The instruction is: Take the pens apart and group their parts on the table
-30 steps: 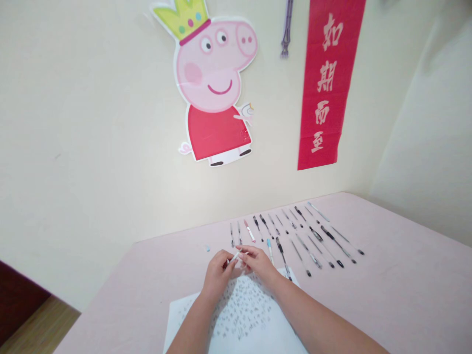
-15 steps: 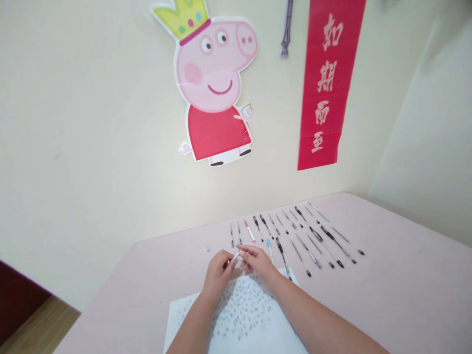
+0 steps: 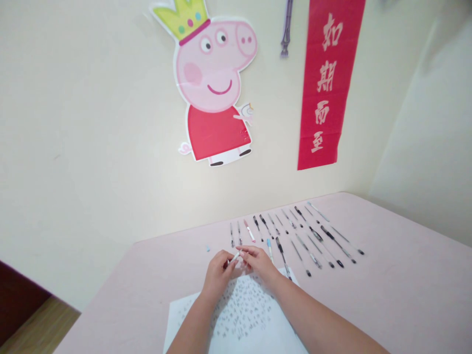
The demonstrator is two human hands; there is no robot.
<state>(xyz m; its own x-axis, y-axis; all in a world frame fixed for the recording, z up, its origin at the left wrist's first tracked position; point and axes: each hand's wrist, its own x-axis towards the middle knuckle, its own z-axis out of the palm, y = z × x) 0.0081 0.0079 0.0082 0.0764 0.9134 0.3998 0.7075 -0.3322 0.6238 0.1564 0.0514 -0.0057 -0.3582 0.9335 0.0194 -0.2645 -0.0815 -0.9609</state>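
Note:
Above the far part of a white sheet (image 3: 265, 329) covered in small dark marks, my hands meet around a short white pen part (image 3: 236, 256). My left hand (image 3: 217, 273) is closed, its thumb and fingers pinching the lower end. The fingertips of my right hand (image 3: 259, 262) are closed on the upper end; exactly what they grip there is partly hidden. Just beyond my right hand lies a blue-topped pen (image 3: 269, 244), and beside it a black-capped gel pen (image 3: 279, 248) reaches onto the sheet.
Two rows of pens and refills lie across the pink table (image 3: 398, 280), among them a pink pen (image 3: 250, 231). A small light-blue piece (image 3: 207, 249) lies left of them. On the wall behind are a pig cutout (image 3: 219, 128) and a red banner (image 3: 328, 98).

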